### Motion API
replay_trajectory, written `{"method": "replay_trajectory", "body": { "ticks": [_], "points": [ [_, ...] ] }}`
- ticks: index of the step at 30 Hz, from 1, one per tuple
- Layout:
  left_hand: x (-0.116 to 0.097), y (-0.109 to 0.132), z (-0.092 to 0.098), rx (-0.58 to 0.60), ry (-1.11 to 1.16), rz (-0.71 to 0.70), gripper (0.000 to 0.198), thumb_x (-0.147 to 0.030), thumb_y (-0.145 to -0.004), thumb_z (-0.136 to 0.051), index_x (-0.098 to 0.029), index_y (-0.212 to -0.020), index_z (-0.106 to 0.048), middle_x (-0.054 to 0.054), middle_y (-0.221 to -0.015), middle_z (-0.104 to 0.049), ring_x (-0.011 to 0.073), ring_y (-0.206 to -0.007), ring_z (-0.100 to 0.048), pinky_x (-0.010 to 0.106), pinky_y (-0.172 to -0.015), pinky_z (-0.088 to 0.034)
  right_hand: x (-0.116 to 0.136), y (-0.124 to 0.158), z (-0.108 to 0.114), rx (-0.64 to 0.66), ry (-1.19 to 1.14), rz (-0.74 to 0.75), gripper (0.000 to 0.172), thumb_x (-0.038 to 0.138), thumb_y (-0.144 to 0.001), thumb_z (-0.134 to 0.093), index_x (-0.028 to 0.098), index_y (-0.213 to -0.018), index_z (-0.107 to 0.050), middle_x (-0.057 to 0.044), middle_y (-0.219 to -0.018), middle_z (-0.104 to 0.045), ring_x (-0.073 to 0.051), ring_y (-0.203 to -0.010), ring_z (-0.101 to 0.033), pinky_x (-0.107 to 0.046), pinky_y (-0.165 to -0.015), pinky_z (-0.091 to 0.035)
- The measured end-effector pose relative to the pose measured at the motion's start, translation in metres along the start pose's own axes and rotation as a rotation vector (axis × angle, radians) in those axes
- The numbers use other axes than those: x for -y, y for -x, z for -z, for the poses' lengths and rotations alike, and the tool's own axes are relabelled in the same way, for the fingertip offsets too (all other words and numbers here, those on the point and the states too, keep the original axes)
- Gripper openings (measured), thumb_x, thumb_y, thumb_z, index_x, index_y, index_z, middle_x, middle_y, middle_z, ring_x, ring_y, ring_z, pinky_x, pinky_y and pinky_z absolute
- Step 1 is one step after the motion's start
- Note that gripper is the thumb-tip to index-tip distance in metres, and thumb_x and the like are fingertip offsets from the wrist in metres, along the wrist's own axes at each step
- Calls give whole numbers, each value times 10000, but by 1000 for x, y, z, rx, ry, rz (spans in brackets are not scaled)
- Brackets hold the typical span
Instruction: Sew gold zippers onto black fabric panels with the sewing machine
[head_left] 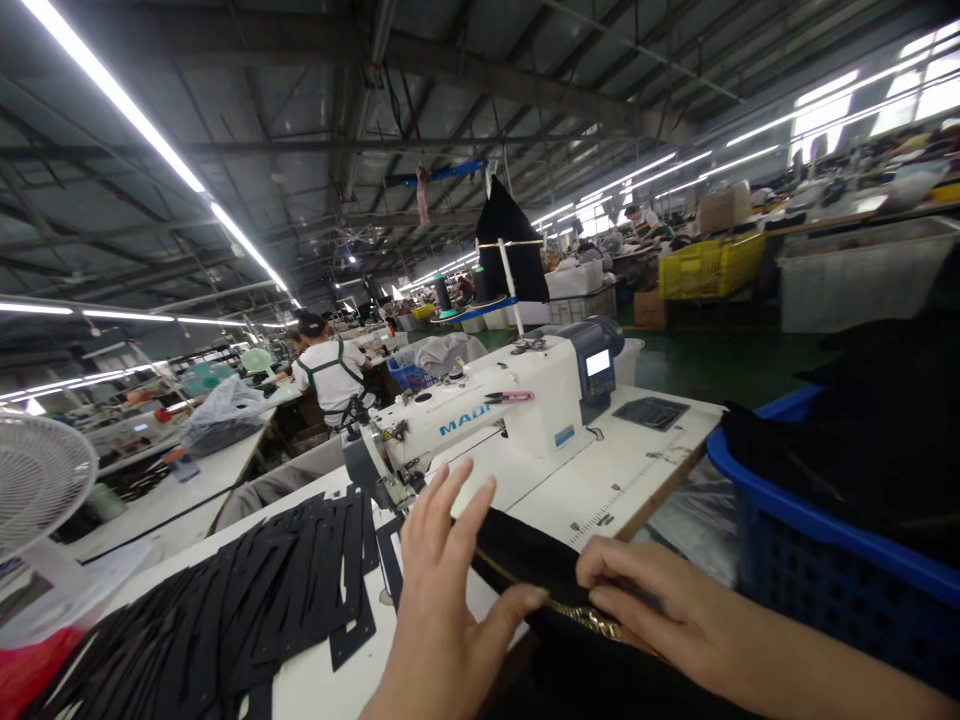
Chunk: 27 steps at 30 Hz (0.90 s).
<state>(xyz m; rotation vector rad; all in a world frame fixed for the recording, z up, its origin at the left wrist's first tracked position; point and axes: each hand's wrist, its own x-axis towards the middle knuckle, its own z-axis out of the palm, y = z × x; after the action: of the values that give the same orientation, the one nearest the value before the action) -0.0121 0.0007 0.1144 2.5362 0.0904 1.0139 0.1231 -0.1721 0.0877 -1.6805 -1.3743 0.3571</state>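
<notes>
A piece of black fabric (525, 543) with a gold-toned zipper (581, 615) lies at the front edge of the white sewing table (330, 685). My right hand (675, 615) pinches this fabric along the zipper, thumb against curled fingers. On the other side, my left hand (442, 595) is open, its fingers stretched upward and its thumb tip at the zipper. Just beyond both hands stands a white sewing machine (480, 405); its needle area is partly hidden by my left fingers. Black cut strips (247, 585) lie in a spread pile left of my left hand.
A blue basket (832, 520) heaped with black fabric stands at the right. Pink-handled snips (511, 397) rest on the machine arm. A white fan (45, 490) is at far left. Another person (334, 375) works beyond the machine. A yellow crate (705, 268) is farther back.
</notes>
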Motion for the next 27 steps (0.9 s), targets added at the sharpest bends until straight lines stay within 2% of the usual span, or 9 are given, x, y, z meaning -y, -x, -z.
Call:
{"method": "replay_trajectory", "body": {
  "ticks": [2,4,5,8,11,14,18,21,27],
  "points": [
    [-5,-1,12,212,-10,-44,262,-377,-779,-688,-297,-1021,-629,38,-956,-633,276,-1025,-514,494,-1048,-165,11,0,9,69,38,52,156,294,-896,-413,254,-838,-552,-2,-804,-599,-167,-745,-552,-259,-685,-424],
    [-7,0,17,391,95,50,59,-302,-759,-712,-273,-794,-674,-4,-772,-648,219,-819,-574,424,-994,-268,19,-2,12,102,31,44,156,287,-893,-421,251,-829,-560,-1,-800,-606,-167,-745,-557,-255,-680,-425],
    [-7,2,18,435,144,135,58,-271,-751,-713,-254,-719,-668,-12,-721,-639,199,-752,-571,378,-929,-331,22,-3,12,123,17,24,160,291,-892,-423,248,-833,-566,-1,-805,-609,-166,-751,-558,-253,-680,-425],
    [-6,10,19,448,176,385,80,-234,-715,-702,-220,-650,-659,-13,-681,-618,189,-709,-550,287,-718,-386,23,-5,8,228,-68,-69,196,368,-889,-443,236,-891,-589,-4,-804,-610,-166,-741,-555,-245,-646,-421],
    [-9,16,24,488,193,551,55,-228,-699,-666,-190,-659,-662,-16,-677,-610,179,-709,-551,252,-654,-374,21,-6,2,322,-75,-77,238,419,-834,-525,201,-899,-600,-17,-808,-598,-177,-749,-541,-247,-633,-405],
    [-12,17,32,575,281,622,91,-263,-714,-644,-179,-710,-679,-23,-684,-614,162,-704,-546,226,-626,-372,19,-5,-5,340,-78,-63,213,382,-797,-549,175,-827,-588,-18,-776,-565,-176,-739,-510,-246,-620,-380],
    [-7,13,38,662,422,607,153,-312,-762,-619,-175,-774,-686,-32,-685,-603,131,-659,-509,206,-586,-354,20,0,-18,346,-253,-161,245,415,-773,-567,174,-815,-558,-2,-758,-518,-167,-729,-473,-246,-624,-361],
    [2,9,38,785,500,520,182,-324,-787,-610,-158,-803,-682,-23,-693,-601,124,-632,-492,208,-581,-355,19,5,-27,332,-394,-195,294,462,-766,-580,173,-798,-540,7,-759,-497,-162,-740,-459,-250,-659,-356],
    [9,-6,28,884,454,343,170,-323,-794,-620,-176,-848,-685,-1,-763,-646,167,-712,-564,242,-673,-408,11,19,-40,244,-542,-262,377,544,-761,-584,170,-771,-535,8,-720,-480,-153,-699,-444,-258,-627,-349]
  ]
}}
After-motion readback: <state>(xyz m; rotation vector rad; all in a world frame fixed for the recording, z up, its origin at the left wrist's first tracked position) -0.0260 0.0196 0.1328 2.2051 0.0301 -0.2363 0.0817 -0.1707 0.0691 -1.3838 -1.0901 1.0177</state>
